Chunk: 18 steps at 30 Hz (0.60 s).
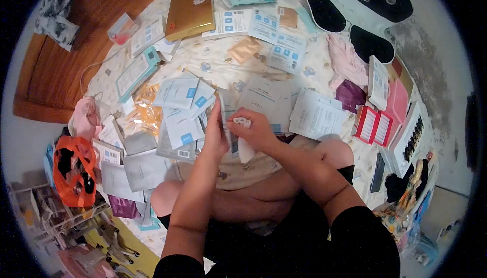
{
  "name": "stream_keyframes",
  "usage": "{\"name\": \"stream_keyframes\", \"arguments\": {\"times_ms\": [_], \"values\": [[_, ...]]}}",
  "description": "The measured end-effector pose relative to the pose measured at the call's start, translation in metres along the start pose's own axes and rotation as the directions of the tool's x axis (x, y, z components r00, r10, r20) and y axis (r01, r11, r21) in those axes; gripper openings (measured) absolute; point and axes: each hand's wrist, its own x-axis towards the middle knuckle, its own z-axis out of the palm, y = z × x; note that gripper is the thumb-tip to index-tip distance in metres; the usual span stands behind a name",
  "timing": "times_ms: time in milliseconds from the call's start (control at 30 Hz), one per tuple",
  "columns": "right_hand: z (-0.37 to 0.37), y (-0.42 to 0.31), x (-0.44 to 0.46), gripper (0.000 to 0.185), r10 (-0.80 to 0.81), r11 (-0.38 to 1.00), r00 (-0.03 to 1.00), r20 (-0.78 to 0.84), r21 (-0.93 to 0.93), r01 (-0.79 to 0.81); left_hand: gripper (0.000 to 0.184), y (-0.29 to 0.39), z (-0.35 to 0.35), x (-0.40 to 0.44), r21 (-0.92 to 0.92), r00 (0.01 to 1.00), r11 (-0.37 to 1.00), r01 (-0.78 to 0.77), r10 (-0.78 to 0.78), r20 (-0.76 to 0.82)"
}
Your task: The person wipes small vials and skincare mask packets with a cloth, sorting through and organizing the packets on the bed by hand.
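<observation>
well to the near side of the gold box [195,19], the right hand [256,130] curls its fingers around a crumpled white cloth [246,152], whose tail hangs below the fist. the left hand [216,135], also on that near side, holds its fingers straight and close together along a thin grey packet [227,106] seen edge-on; whether they pinch it, i cannot tell. between the left hand and the gold box, white sachets [177,93] lie loosely overlapped on the printed sheet [200,55]. a brush of the left forearm could slide them out of order, and a light hold could let the packet slip.
</observation>
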Motion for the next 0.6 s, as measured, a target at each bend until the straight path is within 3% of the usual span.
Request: {"name": "stream_keyframes", "arguments": {"times_ms": [33,67,133,167,267,300,367,500,567,600], "values": [[0.002,0.001,-0.002,0.018,-0.161,0.984,0.987,-0.021,-0.08,0.159,0.055,-0.002,-0.007,0.006,0.038,0.995,0.999,-0.036,0.032,0.099],[0.004,0.001,-0.007,0.018,-0.16,0.984,0.987,-0.022,-0.08,0.158,0.055,-0.005,-0.008,0.004,0.038,0.995,0.999,-0.034,0.03,0.099],[0.006,0.002,-0.015,0.028,-0.612,0.747,0.791,-0.015,-0.339,0.572,0.056,-0.008,0.004,-0.01,-0.017,0.997,1.0,0.005,-0.004,0.081],[0.005,0.002,-0.016,0.028,-0.61,0.748,0.792,-0.018,-0.341,0.569,0.055,-0.009,0.007,-0.014,-0.034,0.996,0.999,0.038,-0.035,0.087],[0.004,0.002,-0.019,0.044,-0.832,0.499,0.551,0.056,-0.359,0.789,0.054,-0.013,0.014,-0.018,-0.044,0.991,0.994,0.101,-0.097,0.09],[0.004,0.002,-0.018,0.044,-0.832,0.498,0.551,0.055,-0.361,0.789,0.054,-0.014,0.014,-0.018,-0.034,0.992,0.994,0.105,-0.102,0.08],[0.001,0.004,-0.012,0.051,-0.749,0.637,0.626,-0.217,-0.495,0.591,0.053,-0.018,0.015,-0.019,-0.002,0.993,0.994,0.106,-0.106,0.046],[-0.018,0.008,0.004,0.054,-0.66,0.709,0.712,-0.239,-0.512,0.485,0.052,-0.022,0.024,-0.025,0.038,0.991,0.992,0.118,-0.12,0.056],[-0.023,0.005,0.004,0.048,-0.27,0.916,0.954,-0.128,-0.34,0.213,0.053,-0.021,0.024,-0.025,0.056,0.987,0.99,0.13,-0.134,0.085],[-0.019,0.003,0.004,0.048,-0.27,0.916,0.954,-0.127,-0.34,0.214,0.054,-0.02,0.024,-0.024,0.001,0.989,0.99,0.142,-0.142,0.044]]}}
